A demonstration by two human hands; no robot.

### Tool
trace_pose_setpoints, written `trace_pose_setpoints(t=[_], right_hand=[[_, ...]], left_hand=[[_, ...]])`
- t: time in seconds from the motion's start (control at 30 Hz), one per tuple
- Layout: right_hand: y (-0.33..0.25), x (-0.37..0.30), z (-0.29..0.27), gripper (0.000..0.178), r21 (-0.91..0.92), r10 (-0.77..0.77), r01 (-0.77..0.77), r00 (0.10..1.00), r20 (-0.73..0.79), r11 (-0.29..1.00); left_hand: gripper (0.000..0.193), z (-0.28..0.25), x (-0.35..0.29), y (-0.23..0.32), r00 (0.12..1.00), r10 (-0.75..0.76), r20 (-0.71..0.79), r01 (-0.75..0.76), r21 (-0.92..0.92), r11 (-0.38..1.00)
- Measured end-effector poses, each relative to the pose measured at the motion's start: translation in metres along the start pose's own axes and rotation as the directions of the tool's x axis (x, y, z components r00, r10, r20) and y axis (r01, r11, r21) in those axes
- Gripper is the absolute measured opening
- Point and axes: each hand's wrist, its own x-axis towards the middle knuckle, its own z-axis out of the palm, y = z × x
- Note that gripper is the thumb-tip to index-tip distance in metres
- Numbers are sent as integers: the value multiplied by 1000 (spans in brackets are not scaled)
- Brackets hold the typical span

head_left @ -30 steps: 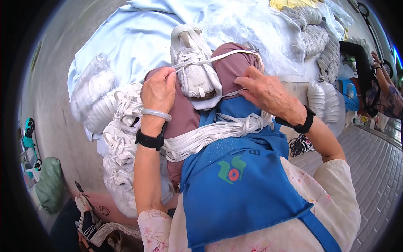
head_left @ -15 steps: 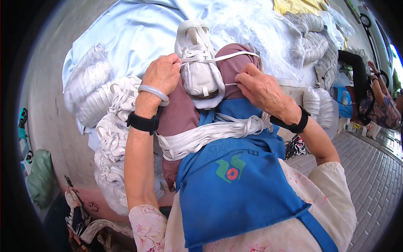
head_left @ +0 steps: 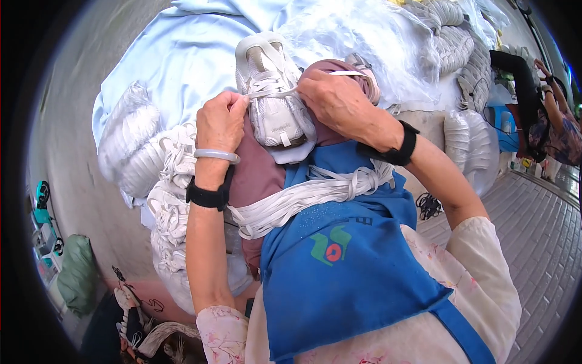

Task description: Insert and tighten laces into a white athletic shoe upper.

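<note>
A white shoe upper without a visible sole lies between my knees, its heel opening away from me. White shoelace runs across its eyelets and stretches out to both sides. My left hand pinches the lace at the left edge of the shoe. My right hand is closed on the lace at the right edge, above my right knee. Part of the lace passes behind that hand and over the knee. A thick bundle of white laces lies across my lap, knotted at its right end, over a blue apron.
White shoe uppers are heaped on my left, beside a plastic-wrapped stack. Light blue cloth and clear plastic spread ahead. More wrapped stacks stand on the right. Another person sits at the far right.
My right hand has moved left and forward, up to the shoe's edge, and now grips the lace there. My left hand has shifted slightly left and toward me, and the shoe has tilted left.
</note>
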Motion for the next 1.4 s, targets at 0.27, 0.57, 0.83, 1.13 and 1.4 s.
trace_pose_setpoints(t=[0.27, 0.57, 0.83, 1.13, 1.4], right_hand=[[14, 9, 0, 13, 46, 2, 0, 999, -43, 999], [10, 12, 3, 13, 37, -35, 34, 999, 17, 999], [-15, 37, -2, 9, -254, -158, 194, 975, 158, 948], [19, 44, -2, 15, 112, -122, 96, 960, 253, 989], [-16, 44, 7, 11, -185, -60, 102, 973, 221, 978]], left_hand=[[34, 7, -34, 8, 907, 399, -138, -320, 392, 863], [30, 18, -34, 9, 887, 453, -87, -318, 597, 737], [25, 10, -16, -8, 867, 485, -113, -403, 412, 817], [15, 13, -13, 2, 865, 499, -57, -437, 403, 804], [8, 14, -5, 3, 837, 547, -20, -451, 540, 710]])
